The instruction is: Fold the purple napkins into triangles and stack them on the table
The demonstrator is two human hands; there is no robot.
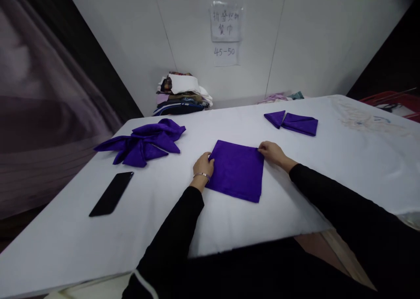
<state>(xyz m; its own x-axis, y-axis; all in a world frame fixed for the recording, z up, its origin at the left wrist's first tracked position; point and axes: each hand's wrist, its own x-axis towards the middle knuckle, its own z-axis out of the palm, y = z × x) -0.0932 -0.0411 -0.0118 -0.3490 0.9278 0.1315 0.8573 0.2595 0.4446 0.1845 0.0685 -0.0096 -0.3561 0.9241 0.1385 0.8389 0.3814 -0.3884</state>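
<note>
A purple cloth napkin [236, 172], folded into a square, lies flat on the white-covered table in front of me. My left hand [204, 167], with a bracelet at the wrist, is closed on its left edge. At its far right corner, the fingers of my right hand [271, 152] pinch the cloth. Farther right lies a folded purple napkin [300, 124] in a flat, strip-like shape, with a pointed purple piece [275, 118] beside it. To the left is a loose heap of purple napkins [147, 144].
A black phone [111, 194] lies on the table [157, 229] at the left. Behind the table's far edge rises a stack of folded clothes [183, 93]. Paper signs [225, 32] hang on the wall. A red container [393, 102] stands at the far right.
</note>
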